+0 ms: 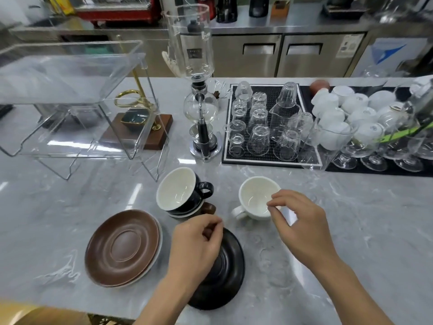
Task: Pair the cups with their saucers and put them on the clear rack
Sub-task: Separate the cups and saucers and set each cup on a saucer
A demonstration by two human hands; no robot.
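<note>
A black cup [179,192] sits nested in a brown cup [209,209] at the counter's middle. To its right a white cup [254,198] stands alone with its handle toward me. A brown saucer [123,247] lies on a white saucer [159,245] at the front left. The black saucer [228,270] lies by the front edge, partly under my left hand [194,245], whose fingers are curled with nothing seen in them. My right hand [298,222] has thumb and forefinger close together over the white cup's right rim; whether they grip it is unclear. The two-tier clear rack [70,90] stands at the back left.
A glass siphon brewer [201,109] stands behind the cups. A black mat [271,158] holds several upturned glasses, with white cups [339,113] and stemmed glasses [375,156] further right. A wooden stand with a brass ring [143,130] sits behind the rack.
</note>
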